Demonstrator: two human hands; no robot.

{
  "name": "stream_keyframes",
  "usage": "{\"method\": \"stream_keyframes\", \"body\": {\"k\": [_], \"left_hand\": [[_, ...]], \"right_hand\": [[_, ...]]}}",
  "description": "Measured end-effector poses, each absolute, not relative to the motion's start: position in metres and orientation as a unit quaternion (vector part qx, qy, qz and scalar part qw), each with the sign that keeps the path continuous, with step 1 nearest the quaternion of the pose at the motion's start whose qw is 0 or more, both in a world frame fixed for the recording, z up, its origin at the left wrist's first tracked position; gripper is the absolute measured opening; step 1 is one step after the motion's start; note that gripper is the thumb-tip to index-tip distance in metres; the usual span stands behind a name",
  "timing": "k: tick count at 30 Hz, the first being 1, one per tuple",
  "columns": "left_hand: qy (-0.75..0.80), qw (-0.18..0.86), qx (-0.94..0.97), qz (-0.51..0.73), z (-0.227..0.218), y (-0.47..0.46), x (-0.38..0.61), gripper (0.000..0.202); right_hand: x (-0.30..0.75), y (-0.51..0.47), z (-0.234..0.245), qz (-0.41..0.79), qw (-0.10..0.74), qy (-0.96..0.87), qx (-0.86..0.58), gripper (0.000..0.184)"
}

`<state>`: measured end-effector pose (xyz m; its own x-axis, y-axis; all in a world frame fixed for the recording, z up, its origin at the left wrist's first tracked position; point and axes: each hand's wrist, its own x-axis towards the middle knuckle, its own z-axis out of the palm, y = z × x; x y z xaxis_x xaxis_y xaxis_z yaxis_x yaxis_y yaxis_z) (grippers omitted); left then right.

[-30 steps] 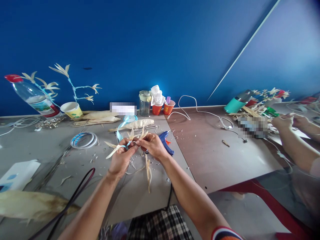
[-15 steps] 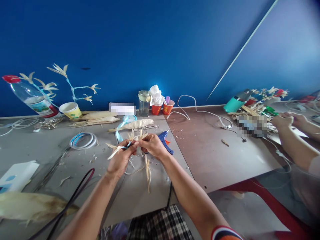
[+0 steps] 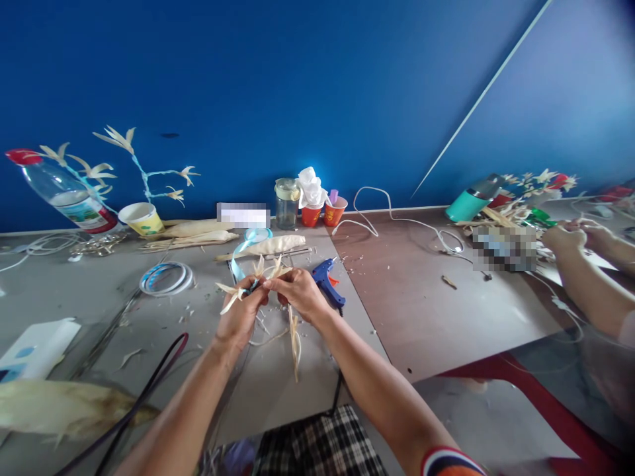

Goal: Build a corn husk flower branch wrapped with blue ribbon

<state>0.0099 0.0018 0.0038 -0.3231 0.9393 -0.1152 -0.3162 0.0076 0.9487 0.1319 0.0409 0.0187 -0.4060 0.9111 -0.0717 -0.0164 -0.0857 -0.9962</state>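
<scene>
My left hand (image 3: pixel 243 312) and right hand (image 3: pixel 300 294) pinch the pale-petalled flower sprig (image 3: pixel 260 268) between them above the table (image 3: pixel 262 380), where too tight a squeeze could crack its thin petals.

The left hand (image 3: pixel 241 316) and right hand (image 3: pixel 300 295) hide part of a flower sprig (image 3: pixel 232 301) from us. Pixelation masks a pale rectangle (image 3: pixel 243 216) at the tabletop's (image 3: pixel 268 390) far edge. Toward its left edge, itself out of frame, we see a husk (image 3: pixel 54 411) cropped; rightward, a co-worker's sleeve (image 3: pixel 628 328).
</scene>
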Motion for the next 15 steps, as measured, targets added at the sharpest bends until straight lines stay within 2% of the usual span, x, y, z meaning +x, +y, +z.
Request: {"method": "stream_keyframes", "body": {"k": [6,11,15], "left_hand": [[0.472,0.534,0.206,0.670,0.007,0.005,0.002,0.027],[0.444,0.569,0.169,0.671,0.012,0.005,-0.001,0.028],[0.430,0.591,0.165,0.662,0.012,0.003,0.000,0.025]], "right_hand": [[0.134,0.040,0.020,0.675,0.372,-0.510,-0.381,0.034],[0.135,0.044,0.019,0.643,0.436,-0.489,-0.398,0.023],[0.134,0.044,0.017,0.638,0.425,-0.497,-0.407,0.023]]}}
